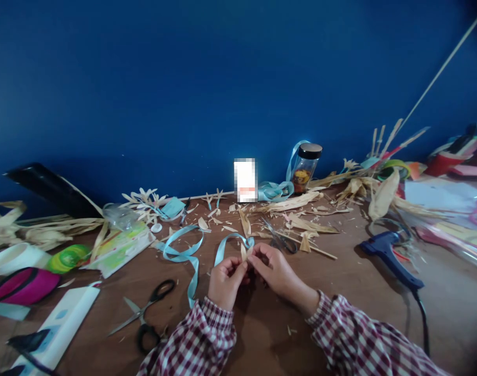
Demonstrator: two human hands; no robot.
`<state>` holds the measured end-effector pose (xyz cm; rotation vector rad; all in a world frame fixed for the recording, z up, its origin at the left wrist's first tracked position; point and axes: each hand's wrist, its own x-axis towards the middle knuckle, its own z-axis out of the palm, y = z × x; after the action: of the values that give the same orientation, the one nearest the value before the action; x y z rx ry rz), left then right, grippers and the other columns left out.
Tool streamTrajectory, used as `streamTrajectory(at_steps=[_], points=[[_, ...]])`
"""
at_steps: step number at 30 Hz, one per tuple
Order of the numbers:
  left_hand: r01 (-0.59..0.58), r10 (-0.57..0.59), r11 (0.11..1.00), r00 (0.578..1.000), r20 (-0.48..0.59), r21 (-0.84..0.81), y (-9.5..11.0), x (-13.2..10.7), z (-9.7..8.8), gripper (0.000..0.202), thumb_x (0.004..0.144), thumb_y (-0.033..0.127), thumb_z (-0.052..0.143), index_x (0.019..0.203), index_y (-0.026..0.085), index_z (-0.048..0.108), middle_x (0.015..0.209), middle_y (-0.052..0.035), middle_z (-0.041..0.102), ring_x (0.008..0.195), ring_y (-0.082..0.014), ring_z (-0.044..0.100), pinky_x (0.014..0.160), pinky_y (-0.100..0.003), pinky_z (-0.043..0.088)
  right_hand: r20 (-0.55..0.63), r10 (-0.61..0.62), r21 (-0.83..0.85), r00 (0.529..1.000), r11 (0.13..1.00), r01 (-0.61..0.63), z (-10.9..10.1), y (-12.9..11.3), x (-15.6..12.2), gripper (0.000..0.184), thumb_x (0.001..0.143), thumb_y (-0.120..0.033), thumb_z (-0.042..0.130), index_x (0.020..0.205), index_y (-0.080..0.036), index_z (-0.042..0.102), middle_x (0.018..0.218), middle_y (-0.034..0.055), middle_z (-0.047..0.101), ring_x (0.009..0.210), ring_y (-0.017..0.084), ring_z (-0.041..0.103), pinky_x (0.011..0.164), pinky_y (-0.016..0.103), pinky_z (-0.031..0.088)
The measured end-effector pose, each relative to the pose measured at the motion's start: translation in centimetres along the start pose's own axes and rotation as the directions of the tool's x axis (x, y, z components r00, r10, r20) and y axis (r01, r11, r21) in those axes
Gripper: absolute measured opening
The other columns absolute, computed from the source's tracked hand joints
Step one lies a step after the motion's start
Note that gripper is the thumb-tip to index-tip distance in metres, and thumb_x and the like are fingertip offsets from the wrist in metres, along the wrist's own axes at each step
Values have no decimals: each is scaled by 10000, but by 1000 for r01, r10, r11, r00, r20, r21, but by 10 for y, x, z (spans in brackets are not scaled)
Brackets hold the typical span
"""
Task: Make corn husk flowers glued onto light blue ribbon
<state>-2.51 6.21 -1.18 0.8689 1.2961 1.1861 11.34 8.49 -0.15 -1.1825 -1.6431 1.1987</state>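
Observation:
My left hand (226,282) and my right hand (276,267) meet over the middle of the table, fingertips almost touching. Between them stands a small pale piece of dried corn husk (243,254), pinched by the fingers of both hands; its lower end is hidden. A light blue ribbon (222,247) loops up behind the hands toward the right fingertips; whether it is joined to the husk I cannot tell. More of the blue ribbon (193,266) curls on the table left of my left hand. Small scissors (281,241) lie just beyond my right hand.
Black-handled scissors (142,313) lie open at front left, near a white power strip (72,318). A blue glue gun (395,261) with its cord rests at right. Husk scraps (301,203) litter the back, beside a black-lidded jar (307,167). A blue wall (191,94) rises behind.

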Motion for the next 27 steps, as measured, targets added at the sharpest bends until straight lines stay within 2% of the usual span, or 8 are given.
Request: streamTrajectory(at_steps=[6, 15, 21, 27], points=[[-4, 4, 1000, 1000, -19, -23, 0, 0, 0, 309, 556, 383, 785, 682, 126, 669, 581, -17, 642, 497, -114, 581, 488, -214, 528, 14, 67, 80, 998, 995, -68, 2, -1, -1, 148, 840, -299, 506, 777, -169, 536, 614, -31, 530, 477, 84, 470, 411, 175, 372], [6, -6, 1000, 1000, -15, -31, -2, 0, -1, 310, 571, 386, 782, 708, 127, 682, 619, -29, 667, 522, -117, 600, 494, -206, 529, 9, 106, 156, 994, 982, -107, 3, -3, -2, 148, 821, -301, 522, 752, -170, 518, 572, -47, 508, 445, 72, 455, 389, 164, 361], [15, -16, 999, 1000, -7, -34, -5, 2, -3, 264, 612, 372, 758, 709, 139, 681, 605, -8, 652, 516, -107, 588, 500, -201, 522, 15, 45, 135, 999, 990, -47, 1, -5, -2, 133, 823, -287, 527, 756, -172, 540, 611, -26, 538, 508, 94, 483, 441, 190, 378], [41, -42, 997, 999, -12, -67, -3, 3, -2, 271, 581, 364, 770, 680, 132, 670, 590, -4, 637, 510, -105, 577, 484, -199, 513, -102, -13, 226, 995, 974, 36, -1, -9, 2, 132, 808, -286, 554, 874, -172, 551, 717, 0, 558, 629, 121, 515, 574, 231, 426]])
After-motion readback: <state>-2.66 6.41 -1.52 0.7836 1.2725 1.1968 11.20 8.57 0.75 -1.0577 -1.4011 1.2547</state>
